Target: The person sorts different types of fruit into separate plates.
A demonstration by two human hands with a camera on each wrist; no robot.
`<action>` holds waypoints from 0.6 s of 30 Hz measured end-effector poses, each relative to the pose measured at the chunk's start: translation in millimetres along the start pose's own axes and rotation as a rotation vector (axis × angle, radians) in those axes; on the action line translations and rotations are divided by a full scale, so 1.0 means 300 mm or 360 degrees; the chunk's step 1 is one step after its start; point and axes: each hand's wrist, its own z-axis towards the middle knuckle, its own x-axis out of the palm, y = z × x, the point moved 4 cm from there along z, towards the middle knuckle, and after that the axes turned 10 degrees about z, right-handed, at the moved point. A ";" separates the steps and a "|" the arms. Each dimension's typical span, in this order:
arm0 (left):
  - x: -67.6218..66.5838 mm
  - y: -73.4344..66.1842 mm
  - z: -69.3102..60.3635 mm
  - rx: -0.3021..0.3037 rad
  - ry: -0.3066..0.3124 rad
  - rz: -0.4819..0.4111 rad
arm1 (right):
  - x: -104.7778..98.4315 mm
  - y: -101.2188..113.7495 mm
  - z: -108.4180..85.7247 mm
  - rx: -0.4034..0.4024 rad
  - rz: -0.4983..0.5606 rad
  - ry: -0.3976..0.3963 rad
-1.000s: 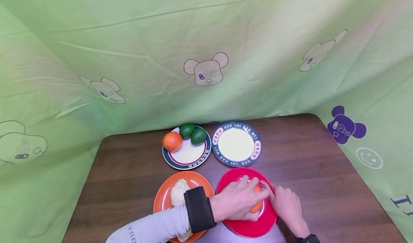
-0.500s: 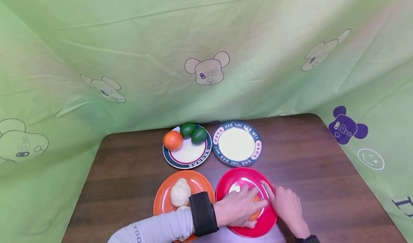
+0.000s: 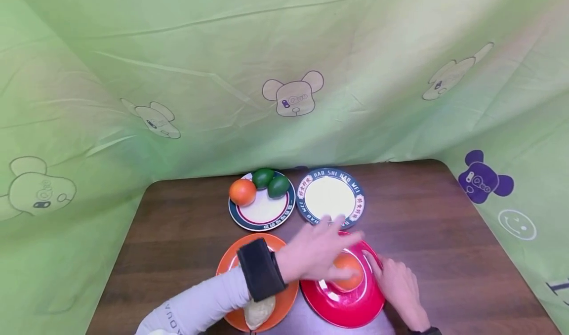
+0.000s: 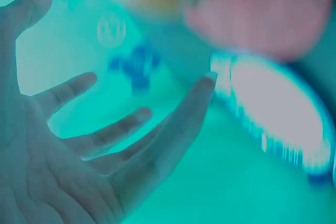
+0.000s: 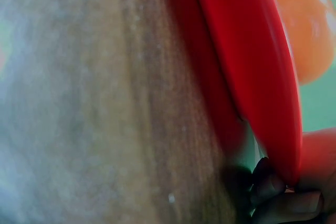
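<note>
Carrying everything here, the worktop (image 3: 449, 246) supports the red plate (image 3: 342, 313), glossy and stiff-looking, probably light enough to skid under a push; its raised rim would make the surest hold. Just left of the red plate is the orange plate (image 3: 286, 300), partly hidden by a sleeve (image 3: 204, 295). Over the red plate's far left part, the left hand (image 3: 315, 251) has its fingers spread, gripping nothing. At the red plate's right edge, the right hand (image 3: 400, 285) pinches the rim. Smallest, the orange fruit (image 3: 349, 262) sits on the red plate: round, smooth, perhaps slippery, seemingly firm and fairly light, liable to roll, so fingers cupped round its widest part should serve best; whether the left thumb touches it, I cannot tell
</note>
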 end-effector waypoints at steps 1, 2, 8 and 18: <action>-0.031 0.035 -0.003 -0.0058 -0.0048 0.0028 | 0.000 -0.001 -0.001 0.0001 -0.0003 -0.0003; -0.059 0.073 -0.009 -0.0123 -0.0083 0.0063 | 0.000 -0.002 -0.001 0.0008 0.0000 -0.0003; -0.130 0.335 -0.050 -0.0478 -0.0266 0.0181 | 0.005 -0.005 -0.005 0.0040 -0.0002 -0.0002; 0.030 0.696 -0.146 -0.0964 -0.0111 -0.0012 | 0.003 -0.002 0.000 0.0131 0.0066 0.0036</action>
